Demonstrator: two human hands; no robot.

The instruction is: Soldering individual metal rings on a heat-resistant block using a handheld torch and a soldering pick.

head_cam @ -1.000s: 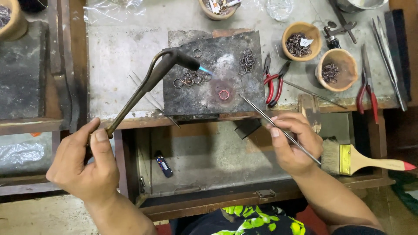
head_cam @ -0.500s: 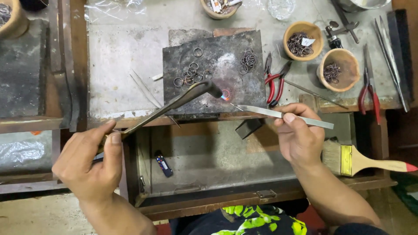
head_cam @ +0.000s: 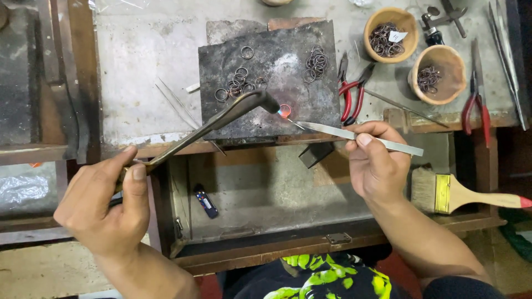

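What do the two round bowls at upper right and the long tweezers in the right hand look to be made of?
Two round tan bowls: probably unglazed clay or wood, matte with thick rims. Long silver tweezers: bare metal, judging by their flat grey sheen.

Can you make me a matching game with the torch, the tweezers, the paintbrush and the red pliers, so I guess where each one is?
Things:
1. torch
2. tweezers
3. paintbrush
4. red pliers

Places:
A. lying right of the dark slab
B. in the left hand
C. on the ledge beside the right hand
D. pinched in the right hand, tip at the glowing ring

Pairs: 1-B, 2-D, 3-C, 4-A
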